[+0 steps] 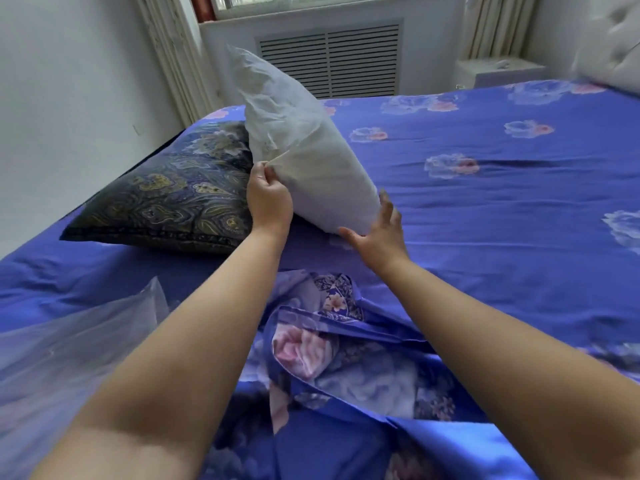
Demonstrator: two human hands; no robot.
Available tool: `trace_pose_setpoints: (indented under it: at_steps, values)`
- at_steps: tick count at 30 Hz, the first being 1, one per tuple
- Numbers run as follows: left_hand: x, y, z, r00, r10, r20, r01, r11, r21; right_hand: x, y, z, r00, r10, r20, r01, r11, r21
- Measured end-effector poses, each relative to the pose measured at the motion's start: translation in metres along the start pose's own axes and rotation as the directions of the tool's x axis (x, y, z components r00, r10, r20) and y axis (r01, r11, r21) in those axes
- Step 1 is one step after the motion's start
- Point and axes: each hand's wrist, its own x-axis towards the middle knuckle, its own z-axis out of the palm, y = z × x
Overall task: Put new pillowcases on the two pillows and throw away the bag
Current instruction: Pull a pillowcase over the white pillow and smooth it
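A bare white pillow (298, 147) stands tilted on its lower end on the blue flowered bed (502, 202). My left hand (268, 195) pinches the pillow's left edge. With fingers spread, my right hand (377, 233) is at the pillow's lower right corner, touching or nearly touching it. To the left, a second pillow in a dark patterned case (173, 199) lies flat. Between my forearms, new blue flowered pillowcases (339, 355) lie crumpled on the bed. A clear plastic bag (69, 348) lies at the lower left.
A white wall runs along the bed's left side. Behind the bed are a window, a slatted radiator cover (329, 60) and curtains. A white tufted headboard (613, 43) shows at the top right, a small white ledge (498, 71) beside it.
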Motion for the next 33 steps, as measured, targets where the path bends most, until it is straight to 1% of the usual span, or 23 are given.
trace_pose_setpoints:
  at_steps: [1,3,5,7,8,9,11,13,15,16,17,18,19,20,21,22,23,25,27,29,30,32,33]
  values:
    - [-0.007,0.008,-0.002,0.999,-0.046,0.008,0.047,0.993,-0.108,-0.003,-0.006,-0.002,0.999,-0.038,0.019,0.039,0.998,-0.058]
    - [-0.026,0.027,-0.011,0.993,-0.11,0.044,0.118,0.964,-0.237,-0.01,-0.016,-0.007,0.995,-0.092,0.03,0.096,0.983,-0.158]
    - [-0.04,0.038,-0.026,0.976,-0.208,0.056,0.214,0.904,-0.37,-0.022,-0.023,-0.015,0.984,-0.179,0.018,0.178,0.956,-0.231]
    - [-0.042,0.034,-0.046,0.927,-0.374,0.037,0.347,0.815,-0.463,-0.03,-0.019,-0.019,0.97,-0.241,0.04,0.243,0.931,-0.274]
    - [-0.043,0.028,-0.058,0.896,-0.443,0.017,0.401,0.793,-0.458,-0.035,-0.014,-0.021,0.974,-0.217,0.064,0.227,0.931,-0.285]
    - [-0.045,0.018,-0.071,0.873,-0.488,-0.003,0.445,0.798,-0.408,-0.041,-0.007,-0.022,0.983,-0.16,0.088,0.179,0.938,-0.297]
    - [-0.051,0.004,-0.088,0.835,-0.551,-0.015,0.528,0.808,-0.261,-0.043,0.012,-0.023,0.991,0.011,0.136,0.035,0.943,-0.33]
    - [-0.06,0.001,-0.091,0.811,-0.585,-0.002,0.583,0.809,-0.081,-0.041,0.026,-0.017,0.964,0.136,0.23,-0.037,0.92,-0.389]
    - [-0.065,0.007,-0.081,0.837,-0.548,0.011,0.546,0.836,0.056,-0.035,0.032,-0.006,0.937,0.181,0.298,-0.031,0.894,-0.447]
    - [-0.065,0.01,-0.075,0.862,-0.507,0.02,0.503,0.859,0.102,-0.032,0.031,-0.002,0.936,0.201,0.29,-0.048,0.887,-0.46]
    - [-0.062,0.011,-0.069,0.883,-0.469,0.037,0.46,0.877,0.14,-0.027,0.033,0.003,0.936,0.236,0.262,-0.099,0.889,-0.447]
    - [-0.061,0.011,-0.063,0.893,-0.445,0.069,0.427,0.885,0.186,-0.025,0.031,0.004,0.933,0.272,0.235,-0.167,0.907,-0.386]
    - [-0.061,0.008,-0.059,0.885,-0.451,0.115,0.417,0.878,0.234,-0.022,0.031,0.005,0.925,0.309,0.223,-0.252,0.935,-0.248]
    - [-0.063,0.005,-0.056,0.874,-0.457,0.167,0.404,0.872,0.277,-0.023,0.027,0.004,0.918,0.327,0.224,-0.323,0.945,-0.056]
    - [-0.066,0.002,-0.056,0.866,-0.45,0.217,0.382,0.876,0.293,-0.021,0.023,0.003,0.918,0.324,0.227,-0.364,0.917,0.162]
    - [-0.069,-0.002,-0.056,0.878,-0.403,0.258,0.333,0.902,0.276,-0.021,0.019,0.0,0.929,0.306,0.207,-0.359,0.88,0.311]
    - [-0.071,-0.007,-0.056,0.899,-0.335,0.282,0.27,0.931,0.245,-0.021,0.014,-0.002,0.95,0.27,0.16,-0.312,0.869,0.385]
    - [-0.073,-0.008,-0.052,0.927,-0.215,0.306,0.164,0.969,0.184,-0.02,0.005,-0.008,0.985,0.168,-0.044,-0.146,0.938,0.314]
    - [-0.072,0.007,-0.044,0.935,-0.146,0.322,0.108,0.985,0.135,-0.019,0.001,-0.022,0.962,0.09,-0.259,-0.021,0.967,0.256]
    - [-0.076,0.031,-0.033,0.94,-0.062,0.335,0.033,0.995,0.091,-0.028,-0.006,-0.046,0.905,-0.028,-0.426,0.127,0.97,0.207]
    - [-0.079,0.041,-0.028,0.937,-0.023,0.349,-0.002,0.997,0.073,-0.035,-0.01,-0.059,0.855,-0.143,-0.498,0.231,0.965,0.12]
    - [-0.089,0.052,-0.019,0.915,0.025,0.402,-0.061,0.995,0.077,-0.054,-0.012,-0.084,0.708,-0.418,-0.569,0.396,0.902,-0.171]
    - [-0.094,0.053,-0.013,0.899,0.022,0.438,-0.066,0.994,0.084,-0.069,-0.011,-0.094,0.635,-0.527,-0.565,0.428,0.848,-0.311]
